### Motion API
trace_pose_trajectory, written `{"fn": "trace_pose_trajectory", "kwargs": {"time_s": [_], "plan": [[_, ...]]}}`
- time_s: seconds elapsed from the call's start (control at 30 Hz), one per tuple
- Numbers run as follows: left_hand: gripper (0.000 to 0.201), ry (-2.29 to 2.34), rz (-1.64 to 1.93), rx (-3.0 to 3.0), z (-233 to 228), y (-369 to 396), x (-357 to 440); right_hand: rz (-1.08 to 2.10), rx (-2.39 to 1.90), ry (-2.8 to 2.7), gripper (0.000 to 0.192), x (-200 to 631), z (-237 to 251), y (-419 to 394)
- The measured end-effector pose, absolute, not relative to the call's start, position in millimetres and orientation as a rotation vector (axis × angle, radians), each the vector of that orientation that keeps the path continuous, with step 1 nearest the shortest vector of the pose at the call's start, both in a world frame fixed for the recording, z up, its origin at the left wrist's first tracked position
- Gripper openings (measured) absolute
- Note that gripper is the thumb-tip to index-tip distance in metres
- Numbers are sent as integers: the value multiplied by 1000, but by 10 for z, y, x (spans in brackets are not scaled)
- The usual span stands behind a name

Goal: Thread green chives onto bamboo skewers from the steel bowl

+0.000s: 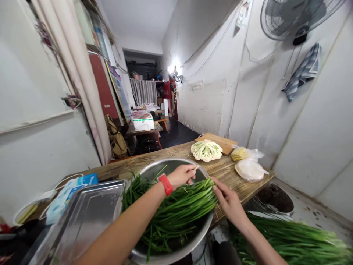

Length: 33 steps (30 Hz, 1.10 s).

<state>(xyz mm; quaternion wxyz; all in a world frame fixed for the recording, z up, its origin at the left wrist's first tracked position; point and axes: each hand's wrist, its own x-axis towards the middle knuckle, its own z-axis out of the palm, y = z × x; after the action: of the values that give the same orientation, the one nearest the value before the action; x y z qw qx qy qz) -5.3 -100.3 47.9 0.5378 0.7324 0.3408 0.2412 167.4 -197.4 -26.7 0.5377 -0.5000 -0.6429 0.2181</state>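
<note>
A big metal bowl [154, 169] on the wooden table holds a bunch of long green chives [176, 208]. My left hand [180, 176], with a red watch strap at the wrist, reaches over the bowl and pinches the pale stem ends of the chives near the far rim. My right hand [228, 200] comes in from the right and holds the same stem ends at the bowl's right edge. A second pile of chives [298, 241] lies low at the right, below the table.
On the wooden table [132, 165] sit a cauliflower [206, 150], a cutting board [217, 141], two plastic bags [249, 163], a metal tray [88, 213] and a blue packet [71, 187]. A fan [298, 16] and towel [303, 71] hang on the right wall. A corridor runs behind.
</note>
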Motion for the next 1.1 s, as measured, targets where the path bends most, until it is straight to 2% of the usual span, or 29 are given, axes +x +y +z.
{"fn": "trace_pose_trajectory", "kwargs": {"time_s": [0.13,0.43,0.63,1.1], "plan": [[40,650,576,1407,179,-1055,41,523,-1202,-1532,40,1731,-286,-1964],[35,740,689,1119,215,-1140,220,552,-1192,-1541,41,1770,-329,-1941],[26,746,726,1054,238,-1137,218,561,-1200,-1549,41,1753,-303,-1970],[23,630,654,1113,251,-1126,140,561,-1213,-1555,41,1764,-292,-1996]]}}
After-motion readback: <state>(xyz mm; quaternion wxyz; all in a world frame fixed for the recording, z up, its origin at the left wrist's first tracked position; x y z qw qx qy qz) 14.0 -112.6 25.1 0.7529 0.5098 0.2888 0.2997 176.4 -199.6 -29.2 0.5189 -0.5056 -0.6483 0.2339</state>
